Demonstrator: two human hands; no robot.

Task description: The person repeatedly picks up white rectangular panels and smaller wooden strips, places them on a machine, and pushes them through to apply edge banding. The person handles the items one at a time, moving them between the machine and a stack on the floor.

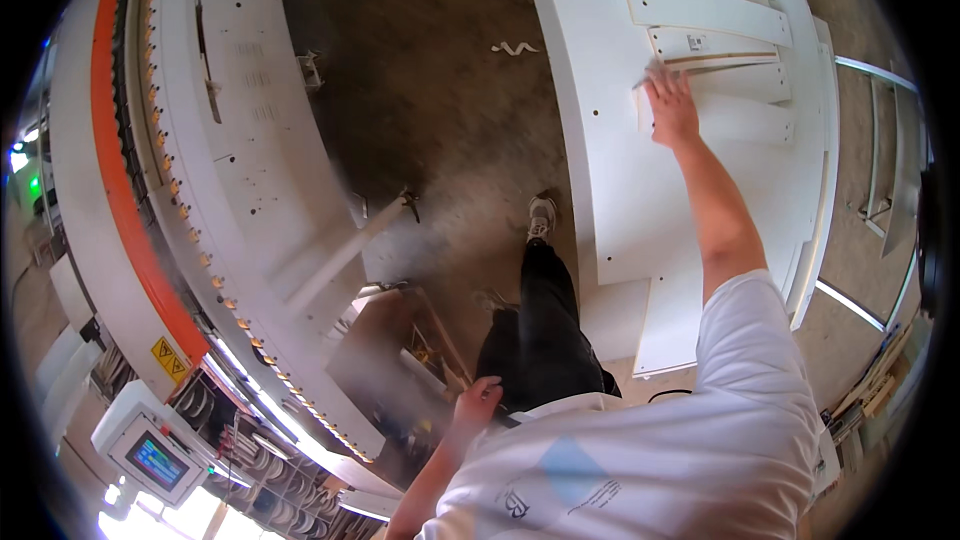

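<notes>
My right hand reaches out over a stack of white panels, its fingers apart at the left end of the narrow white strips. A small greyish blur lies by its fingertips, too unclear to name. Just beyond the fingers is a strip with a printed label; two more strips lie farther off. Beneath them is a large white panel with small dark holes. My left hand hangs by my waist, its fingers curled in, and no object shows in it.
On the left runs a long white machine with an orange band and a control screen. A pale bar juts from it toward my legs. A white scrap lies on the brown floor. Metal frames stand at right.
</notes>
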